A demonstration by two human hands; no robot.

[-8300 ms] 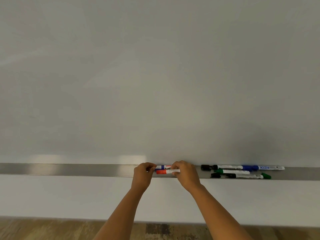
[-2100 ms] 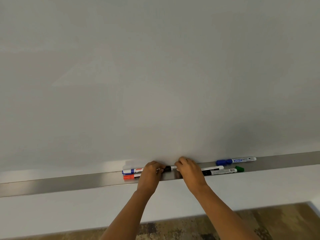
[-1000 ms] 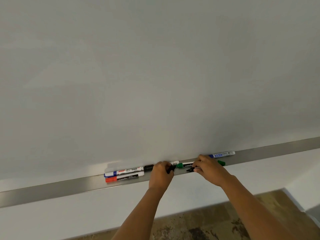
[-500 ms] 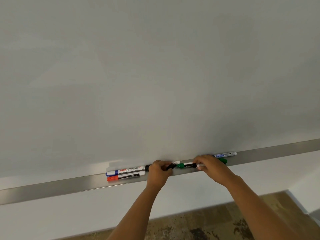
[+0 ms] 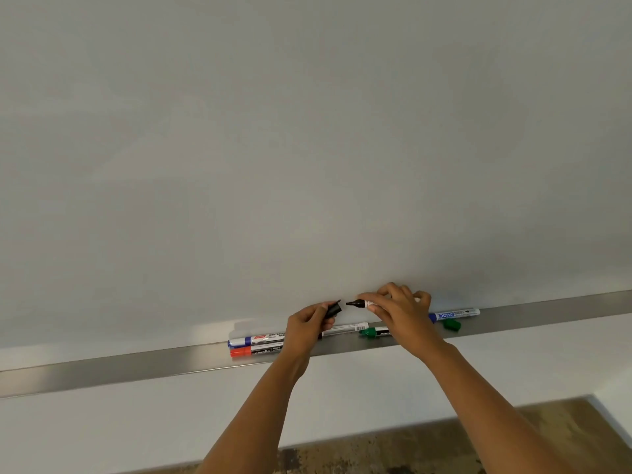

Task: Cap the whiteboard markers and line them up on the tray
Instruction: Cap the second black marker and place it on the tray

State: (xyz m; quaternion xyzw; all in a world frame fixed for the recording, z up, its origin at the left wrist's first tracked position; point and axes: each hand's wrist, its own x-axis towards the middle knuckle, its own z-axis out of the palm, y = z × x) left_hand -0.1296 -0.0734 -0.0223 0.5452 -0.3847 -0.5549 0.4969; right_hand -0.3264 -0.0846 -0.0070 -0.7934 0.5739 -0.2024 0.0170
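Note:
My left hand (image 5: 307,328) pinches a black cap (image 5: 333,308) just above the metal tray (image 5: 136,367). My right hand (image 5: 400,311) holds an uncapped black marker (image 5: 357,303), its tip pointing left at the cap with a small gap between them. On the tray lie a blue-capped marker (image 5: 254,340) and a red-capped marker (image 5: 254,350) at the left, a white-bodied marker (image 5: 345,329) behind my left hand, a green marker (image 5: 374,332), a blue marker (image 5: 455,315), and a loose green cap (image 5: 452,325).
The whiteboard (image 5: 307,148) fills the view above the tray. A white wall strip (image 5: 136,422) runs below it, with patterned brown floor (image 5: 393,449) at the bottom. The tray stretches bare to the left and right of the markers.
Both hands have lifted off the tray. The right hand has picked up the black marker and the left the black cap, bringing them level with each other.

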